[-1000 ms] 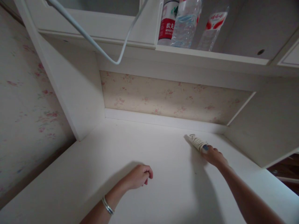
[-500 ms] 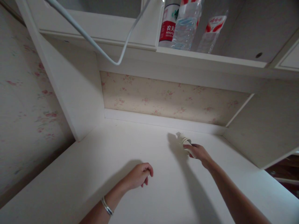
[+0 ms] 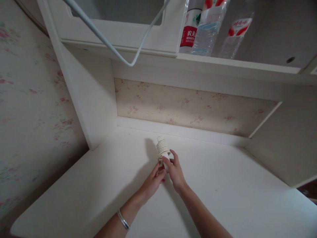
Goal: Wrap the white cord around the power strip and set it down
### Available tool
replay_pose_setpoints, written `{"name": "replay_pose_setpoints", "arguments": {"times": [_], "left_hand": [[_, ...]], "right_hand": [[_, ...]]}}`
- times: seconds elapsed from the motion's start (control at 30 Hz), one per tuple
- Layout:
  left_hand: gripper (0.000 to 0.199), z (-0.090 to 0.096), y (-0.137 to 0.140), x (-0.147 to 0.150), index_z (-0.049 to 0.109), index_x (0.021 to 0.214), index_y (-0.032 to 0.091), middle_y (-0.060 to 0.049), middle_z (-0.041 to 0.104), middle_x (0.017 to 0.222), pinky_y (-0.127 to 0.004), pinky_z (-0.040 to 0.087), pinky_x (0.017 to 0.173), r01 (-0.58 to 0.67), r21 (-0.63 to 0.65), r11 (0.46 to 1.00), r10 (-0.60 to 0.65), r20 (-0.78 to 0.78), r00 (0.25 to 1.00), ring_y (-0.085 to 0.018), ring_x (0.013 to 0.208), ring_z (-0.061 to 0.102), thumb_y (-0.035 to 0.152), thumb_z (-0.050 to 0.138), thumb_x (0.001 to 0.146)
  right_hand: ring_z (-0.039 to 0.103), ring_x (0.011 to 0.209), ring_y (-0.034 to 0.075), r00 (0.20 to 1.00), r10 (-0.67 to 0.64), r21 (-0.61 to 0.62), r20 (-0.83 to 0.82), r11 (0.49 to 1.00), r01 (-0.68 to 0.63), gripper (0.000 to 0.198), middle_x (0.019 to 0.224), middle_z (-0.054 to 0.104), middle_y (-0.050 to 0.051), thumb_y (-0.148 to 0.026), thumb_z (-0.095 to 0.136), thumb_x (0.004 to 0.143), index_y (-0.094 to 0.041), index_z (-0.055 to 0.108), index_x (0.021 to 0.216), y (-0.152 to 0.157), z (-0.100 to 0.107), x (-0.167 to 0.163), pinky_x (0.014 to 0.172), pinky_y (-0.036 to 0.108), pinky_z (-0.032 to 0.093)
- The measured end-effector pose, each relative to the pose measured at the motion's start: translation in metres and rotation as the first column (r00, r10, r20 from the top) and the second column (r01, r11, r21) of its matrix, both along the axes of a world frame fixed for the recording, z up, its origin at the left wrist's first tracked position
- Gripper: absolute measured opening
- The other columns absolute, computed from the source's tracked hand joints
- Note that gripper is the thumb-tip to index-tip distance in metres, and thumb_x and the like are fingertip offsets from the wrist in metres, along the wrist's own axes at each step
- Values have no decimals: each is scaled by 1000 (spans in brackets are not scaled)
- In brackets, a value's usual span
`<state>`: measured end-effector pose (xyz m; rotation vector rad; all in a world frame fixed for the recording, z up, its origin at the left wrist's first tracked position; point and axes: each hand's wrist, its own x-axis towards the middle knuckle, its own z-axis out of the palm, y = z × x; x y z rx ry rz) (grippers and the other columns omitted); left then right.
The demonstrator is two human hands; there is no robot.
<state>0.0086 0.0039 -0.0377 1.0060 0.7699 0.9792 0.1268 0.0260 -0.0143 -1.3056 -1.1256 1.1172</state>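
Note:
Above the desk, in the middle of the head view, is a bundled white cable point(image 3: 162, 147), its loops wound tightly in a coil. A pale, flat end sticks out at the top of the coil. My right hand point(image 3: 174, 169) grips the lower right of the bundle, thumb across its near end. From the lower left, my left hand point(image 3: 154, 180) closes its fingers on the bundle's near end, beside my right thumb. A silver bangle point(image 3: 123, 219) circles my left wrist. My fingers partly hide the bundle's lower part.
The white desk point(image 3: 119, 185) extends under both hands. Overhead, a light-blue bent rod point(image 3: 111, 48) crosses in front of the cabinet. Plastic bottles point(image 3: 208, 33) stand on the upper shelf. Side panels point(image 3: 89, 89) and a floral back wall point(image 3: 193, 105) enclose the desk.
My right hand has carried the cable bundle leftward to the middle. My left hand has moved up slightly and now grips the bundle too. The camera view has shifted a little left.

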Motion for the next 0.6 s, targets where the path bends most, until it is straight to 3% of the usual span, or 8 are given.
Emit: {"name": "replay_pose_setpoints", "arguments": {"times": [0.1, 0.37, 0.5, 0.6], "left_hand": [[70, 1, 3, -1, 26, 142, 24, -14, 45, 137, -36, 47, 88, -44, 20, 999, 43, 64, 997, -25, 115, 52, 48, 55, 83], [50, 18, -8, 0, 46, 127, 20, -10, 57, 123, -35, 47, 87, -14, 10, 1000, 13, 133, 991, -23, 107, 56, 34, 60, 81], [50, 19, -10, 1, 48, 126, 19, -9, 62, 113, -32, 47, 82, -25, 17, 1000, 24, 100, 995, -21, 99, 58, 28, 60, 78], [47, 17, -10, 0, 53, 120, 18, -8, 64, 108, -29, 46, 76, -24, -10, 1000, 25, 81, 996, -20, 95, 58, 22, 60, 73]], "right_hand": [[63, 79, 19, 996, -35, -6, -83, 999, 34, 67, 100, 61, 5, -54, 57, 77, -27, 33, 133, -9, -4, -17, 66, 29, 51], [61, 91, 20, 997, -52, 72, -57, 996, 56, 45, 107, 63, 5, -52, 52, 82, -26, 44, 117, -24, -15, -16, 76, 30, 50], [62, 80, 20, 999, -25, 91, 39, 996, 22, 43, 102, 65, 6, -53, 51, 82, -23, 47, 113, -31, -13, -4, 61, 29, 49], [62, 73, 19, 982, -1, 149, 188, 988, -27, 37, 90, 68, 5, -52, 50, 83, -22, 52, 105, -35, -9, 5, 60, 27, 47]]}}
